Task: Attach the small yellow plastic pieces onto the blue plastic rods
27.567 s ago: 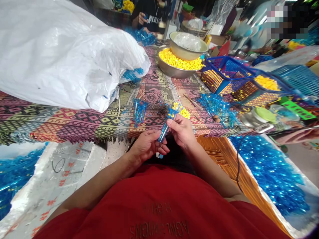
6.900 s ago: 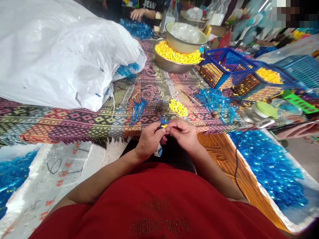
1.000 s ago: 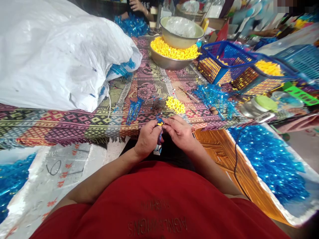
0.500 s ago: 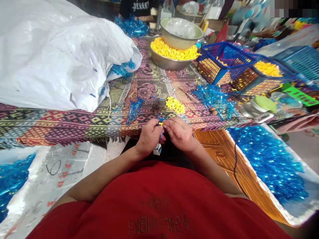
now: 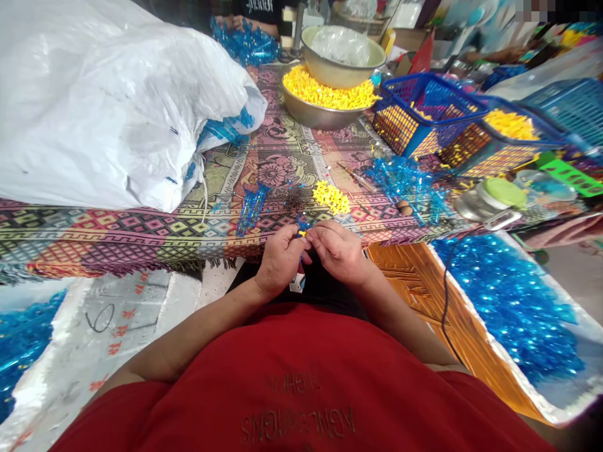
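My left hand (image 5: 281,258) is closed in a pinch around a small clear-blue plastic piece (image 5: 304,221), just past the table's front edge. A small yellow plastic piece (image 5: 302,233) shows between the fingertips of both hands. The fingers of my right hand (image 5: 340,252) are pinched together against this yellow piece; its far end is hidden. Beyond my hands a pile of small yellow pieces (image 5: 331,197) lies on the patterned cloth (image 5: 277,169). Beside it are a scatter of tiny dark bits (image 5: 295,199) and some flat blue strips (image 5: 253,207).
A big white sack (image 5: 103,107) fills the left. Behind stand a metal bowl of yellow pieces (image 5: 325,118), with another bowl (image 5: 342,74) on top, and blue baskets (image 5: 414,147). Right are blue plastic parts (image 5: 400,179) and a lidded jar (image 5: 504,193). A co-worker's hand (image 5: 235,22) touches blue parts.
My hands stay together with the fingers shifting slightly around the small pieces. The view has tilted a little. At the back, a co-worker's hands now show at the blue bundle.
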Demonstrator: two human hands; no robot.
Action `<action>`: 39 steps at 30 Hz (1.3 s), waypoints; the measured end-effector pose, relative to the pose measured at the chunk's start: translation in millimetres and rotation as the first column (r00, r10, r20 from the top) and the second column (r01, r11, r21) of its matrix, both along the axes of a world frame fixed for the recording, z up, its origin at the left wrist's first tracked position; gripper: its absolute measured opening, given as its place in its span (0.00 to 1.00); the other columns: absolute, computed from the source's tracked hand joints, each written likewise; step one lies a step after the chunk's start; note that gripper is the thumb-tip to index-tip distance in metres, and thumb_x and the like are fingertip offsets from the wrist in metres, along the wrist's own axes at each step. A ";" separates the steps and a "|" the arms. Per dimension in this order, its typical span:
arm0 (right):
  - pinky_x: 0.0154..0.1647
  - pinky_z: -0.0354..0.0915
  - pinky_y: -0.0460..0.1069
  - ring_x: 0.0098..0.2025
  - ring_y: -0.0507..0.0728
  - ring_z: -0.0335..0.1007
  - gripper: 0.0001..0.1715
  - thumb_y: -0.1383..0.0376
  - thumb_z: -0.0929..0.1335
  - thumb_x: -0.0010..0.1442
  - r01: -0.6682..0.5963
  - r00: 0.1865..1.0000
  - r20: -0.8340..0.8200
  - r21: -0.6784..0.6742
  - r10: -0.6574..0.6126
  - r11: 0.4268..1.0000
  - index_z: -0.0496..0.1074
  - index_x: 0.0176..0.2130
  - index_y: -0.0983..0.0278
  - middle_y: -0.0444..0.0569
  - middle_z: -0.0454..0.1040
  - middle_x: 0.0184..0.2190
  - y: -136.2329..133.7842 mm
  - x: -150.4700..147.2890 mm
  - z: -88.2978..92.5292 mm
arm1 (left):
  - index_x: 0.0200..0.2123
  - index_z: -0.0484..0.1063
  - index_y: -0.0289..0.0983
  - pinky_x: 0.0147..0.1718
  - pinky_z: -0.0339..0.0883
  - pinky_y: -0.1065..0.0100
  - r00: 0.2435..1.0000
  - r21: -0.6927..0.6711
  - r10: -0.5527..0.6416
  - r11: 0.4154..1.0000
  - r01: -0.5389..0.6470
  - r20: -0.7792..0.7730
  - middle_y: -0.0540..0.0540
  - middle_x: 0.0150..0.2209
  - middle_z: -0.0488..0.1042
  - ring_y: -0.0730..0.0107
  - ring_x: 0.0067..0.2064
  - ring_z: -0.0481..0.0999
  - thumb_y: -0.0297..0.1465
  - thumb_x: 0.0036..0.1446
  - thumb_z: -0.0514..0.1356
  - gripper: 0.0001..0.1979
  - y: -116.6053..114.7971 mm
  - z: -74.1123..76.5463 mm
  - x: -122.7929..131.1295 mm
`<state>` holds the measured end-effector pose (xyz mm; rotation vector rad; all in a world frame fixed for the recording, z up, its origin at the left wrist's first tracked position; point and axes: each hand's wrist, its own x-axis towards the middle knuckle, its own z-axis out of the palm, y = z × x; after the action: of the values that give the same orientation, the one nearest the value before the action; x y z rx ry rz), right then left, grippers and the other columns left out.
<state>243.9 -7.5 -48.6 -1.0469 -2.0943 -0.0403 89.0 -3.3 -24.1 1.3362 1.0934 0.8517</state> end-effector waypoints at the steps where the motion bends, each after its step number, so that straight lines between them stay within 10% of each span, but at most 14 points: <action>1: 0.40 0.71 0.51 0.39 0.56 0.71 0.11 0.70 0.61 0.63 0.008 1.000 0.006 0.001 -0.008 1.000 0.71 0.42 0.63 0.52 0.74 0.36 -0.6 -0.2 -0.4 | 0.29 0.65 0.37 0.16 0.59 0.75 1.000 -0.001 0.002 1.000 -0.002 -0.003 0.54 0.18 0.70 0.75 0.16 0.67 0.30 0.53 0.52 0.03 0.1 -0.1 0.0; 39: 0.34 0.66 0.48 0.31 0.52 0.69 0.07 0.68 0.64 0.62 -0.048 0.967 -0.255 -0.216 -0.009 0.975 0.72 0.34 0.62 0.45 0.73 0.27 -4.4 -4.0 4.3 | 0.28 0.64 0.37 0.13 0.60 0.75 0.998 -0.130 -0.027 0.991 0.035 0.063 0.53 0.16 0.68 0.75 0.14 0.67 0.30 0.54 0.50 0.06 -3.6 -7.9 -1.4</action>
<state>239.8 -11.9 -44.4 -1.0980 -1.9031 0.3283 87.6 -6.8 -31.9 1.2074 1.0604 0.7795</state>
